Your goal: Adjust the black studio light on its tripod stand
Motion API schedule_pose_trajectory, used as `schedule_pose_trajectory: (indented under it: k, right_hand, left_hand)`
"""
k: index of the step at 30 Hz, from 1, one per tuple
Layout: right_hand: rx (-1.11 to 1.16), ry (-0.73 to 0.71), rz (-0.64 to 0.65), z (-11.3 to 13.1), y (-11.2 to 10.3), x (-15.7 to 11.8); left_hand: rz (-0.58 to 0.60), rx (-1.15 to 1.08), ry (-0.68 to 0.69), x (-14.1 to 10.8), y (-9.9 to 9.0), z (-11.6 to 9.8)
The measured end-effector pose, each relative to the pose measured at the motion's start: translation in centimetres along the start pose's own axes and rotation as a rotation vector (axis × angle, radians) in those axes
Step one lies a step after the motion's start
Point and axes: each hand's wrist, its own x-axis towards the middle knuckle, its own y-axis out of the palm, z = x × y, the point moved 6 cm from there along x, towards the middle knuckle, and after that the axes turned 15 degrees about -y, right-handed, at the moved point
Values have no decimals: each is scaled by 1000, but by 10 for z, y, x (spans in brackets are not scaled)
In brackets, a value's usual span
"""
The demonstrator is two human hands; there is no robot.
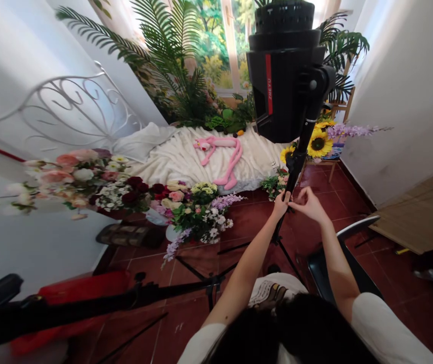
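A black studio light [287, 81] with a red stripe stands on a black light stand [297, 164] right of centre. My left hand [282, 205] is wrapped round the stand's pole below the light. Just to its right, my right hand [308, 205] has its thumb and a finger brought together at the pole, on or beside a small part too small to make out. Below the hands, the stand's legs spread over the red tiled floor [315, 222].
A pink plush toy [220, 146] lies on a bed with a cream blanket [178, 156]. Artificial flowers [197, 207] line its near side. A second black stand [125, 302] crosses the lower left. A black chair [318, 268] is at the right, and sunflowers [319, 143] are behind the pole.
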Motion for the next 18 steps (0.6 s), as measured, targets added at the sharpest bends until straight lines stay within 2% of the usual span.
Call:
schedule_pose_trajectory:
  k: [3, 7, 13, 18]
  right_hand:
    - [57, -190, -211, 41, -16, 42]
    - [71, -292, -303, 70, -11, 90]
    - [103, -301, -370, 70, 4, 129]
    - [117, -291, -375, 60, 4, 129]
  left_hand:
    - [3, 8, 1, 0, 0, 0]
    - [27, 14, 9, -2, 0, -2]
    - [38, 7, -28, -3, -2, -3]
    - [85, -123, -148, -2, -2, -2]
